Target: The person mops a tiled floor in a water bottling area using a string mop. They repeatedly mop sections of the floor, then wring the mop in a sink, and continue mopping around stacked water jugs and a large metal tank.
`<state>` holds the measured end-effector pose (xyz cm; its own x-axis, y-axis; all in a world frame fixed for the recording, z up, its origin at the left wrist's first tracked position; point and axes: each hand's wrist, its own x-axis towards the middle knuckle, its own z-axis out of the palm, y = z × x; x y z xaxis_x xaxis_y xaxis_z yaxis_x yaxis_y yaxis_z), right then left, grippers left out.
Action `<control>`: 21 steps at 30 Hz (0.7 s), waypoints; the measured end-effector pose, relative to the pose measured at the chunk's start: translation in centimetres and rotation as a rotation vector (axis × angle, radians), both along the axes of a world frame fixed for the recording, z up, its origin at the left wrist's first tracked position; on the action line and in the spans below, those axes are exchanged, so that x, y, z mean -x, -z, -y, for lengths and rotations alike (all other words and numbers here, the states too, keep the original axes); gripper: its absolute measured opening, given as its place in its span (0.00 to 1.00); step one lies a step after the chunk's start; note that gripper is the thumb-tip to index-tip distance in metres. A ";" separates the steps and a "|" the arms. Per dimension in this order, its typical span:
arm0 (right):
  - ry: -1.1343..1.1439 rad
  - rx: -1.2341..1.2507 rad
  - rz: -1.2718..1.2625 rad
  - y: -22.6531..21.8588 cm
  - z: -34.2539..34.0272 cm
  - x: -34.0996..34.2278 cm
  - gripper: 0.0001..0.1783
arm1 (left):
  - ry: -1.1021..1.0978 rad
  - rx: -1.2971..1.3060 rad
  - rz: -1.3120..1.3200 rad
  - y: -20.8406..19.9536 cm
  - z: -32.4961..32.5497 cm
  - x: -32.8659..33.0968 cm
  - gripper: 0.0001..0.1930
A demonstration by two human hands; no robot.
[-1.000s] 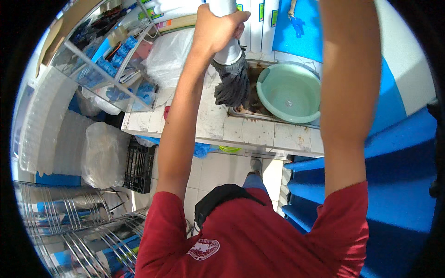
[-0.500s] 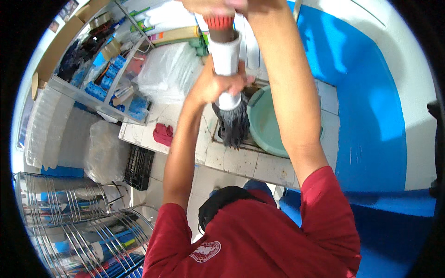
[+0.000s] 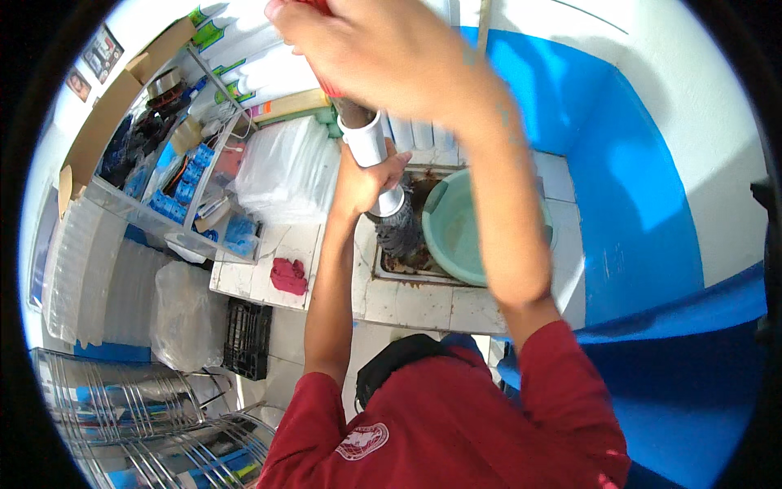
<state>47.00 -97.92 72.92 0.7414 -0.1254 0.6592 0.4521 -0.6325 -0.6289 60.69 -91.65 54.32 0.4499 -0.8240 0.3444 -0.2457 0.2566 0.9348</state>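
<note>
A mop with a dark pole, a white plastic sleeve [image 3: 365, 143] and wet grey strands [image 3: 399, 233] is held upright over a sink [image 3: 415, 275] set in the tiled counter. My left hand [image 3: 362, 184] is closed round the lower part of the sleeve, just above the strands. Higher up, my right hand [image 3: 366, 53] is wrapped round a red grip [image 3: 327, 86] on the pole; most of that grip is hidden by the hand. Beside the strands, a pale green basin [image 3: 436, 236] stands partly over the sink, partly covered by my right forearm.
A crumpled red cloth [image 3: 288, 276] lies on the counter's left part. Behind it are stacked clear plastic packs [image 3: 285, 167] and a cluttered shelf unit [image 3: 183, 155]. A black crate [image 3: 247, 338] and a wire rack [image 3: 138, 407] stand at lower left. A blue-painted wall [image 3: 627, 187] borders the right.
My right hand has come nearer and shifted left on the grip, tilting the mop. My left hand and the sleeve have moved lower; the strands look bunched and shorter.
</note>
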 end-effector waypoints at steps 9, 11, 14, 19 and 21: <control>-0.769 -0.426 0.132 -1.3 1.1 -7.1 0.32 | 0.354 -0.044 0.055 -3.3 -1.1 -1.1 0.19; -1.048 -0.649 -0.065 -1.4 0.2 -7.5 0.26 | 0.390 -0.007 0.026 -3.7 -1.4 -1.5 0.18; -1.158 -0.359 -0.112 -1.6 -0.4 -8.6 0.13 | 0.404 -0.014 0.009 -2.9 -1.9 -1.8 0.17; 0.006 -0.165 0.348 -0.4 -1.6 -9.4 0.08 | 0.041 0.059 0.016 -1.1 -0.8 -1.3 0.13; 0.623 -0.045 0.672 0.0 -2.9 -10.4 0.09 | -0.201 0.183 0.150 -0.5 -0.1 -0.3 0.11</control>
<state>57.45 -95.03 72.90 -0.0069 -0.4100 0.9121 0.3175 -0.8658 -0.3868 61.01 -91.57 54.81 0.5306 -0.6417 0.5538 -0.4406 0.3493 0.8269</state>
